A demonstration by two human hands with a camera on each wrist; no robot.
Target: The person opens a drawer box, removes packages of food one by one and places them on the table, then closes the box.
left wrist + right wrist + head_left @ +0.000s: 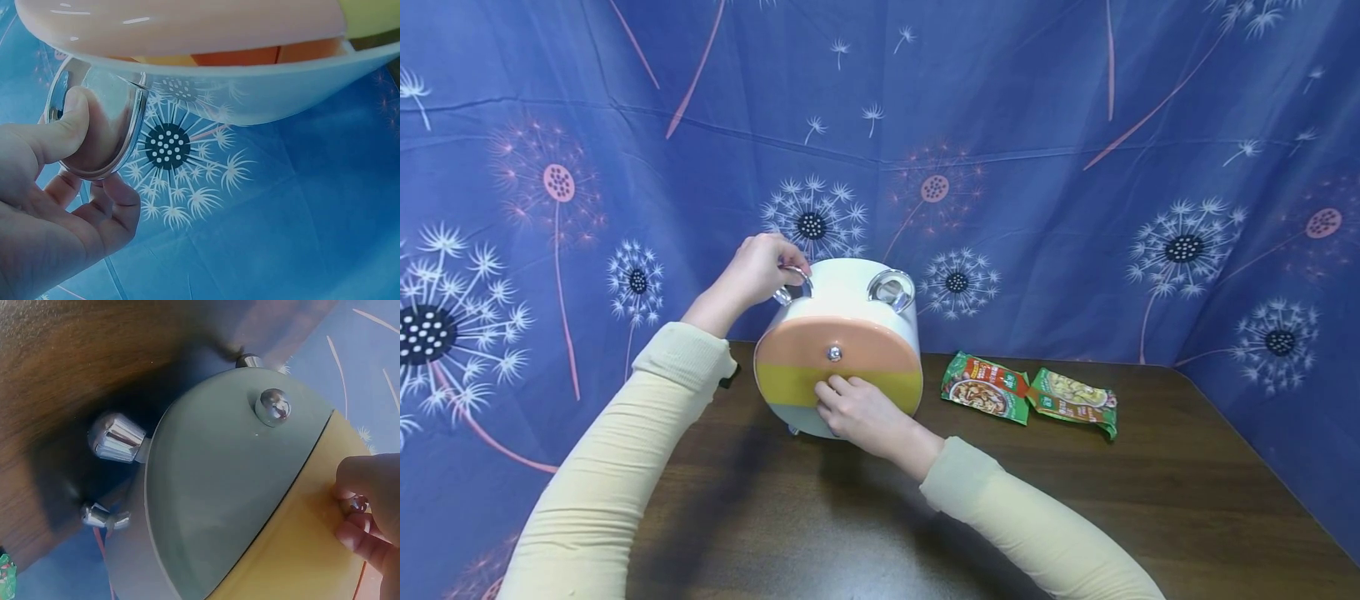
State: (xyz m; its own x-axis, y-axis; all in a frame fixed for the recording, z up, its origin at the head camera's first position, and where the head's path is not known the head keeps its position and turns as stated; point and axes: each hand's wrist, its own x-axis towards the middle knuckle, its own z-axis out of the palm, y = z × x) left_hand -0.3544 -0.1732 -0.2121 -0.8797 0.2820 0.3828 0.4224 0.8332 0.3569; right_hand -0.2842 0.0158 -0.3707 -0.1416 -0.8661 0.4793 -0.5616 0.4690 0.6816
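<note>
A round, alarm-clock-shaped drawer box (880, 385) stands on the table, its front banded in peach, yellow and grey-green. Two silver bells top its white body. My left hand (767, 265) grips the left bell (103, 134), thumb on its face and fingers beneath. In front, my right hand (859, 412) pinches the small knob (358, 504) of the yellow drawer (300, 531). The right bell (892, 289) is untouched. Below the yellow band, the grey-green drawer (219, 475) has its own silver knob (274, 407). The left wrist view shows an orange strip (244, 56) behind the peach front.
Two food packets, one red and green (981, 388) and one green and brown (1075, 400), lie right of the box on the brown table (1180, 483). A small black object (730, 377) sits at its left. A blue dandelion-print cloth (1037, 175) hangs behind.
</note>
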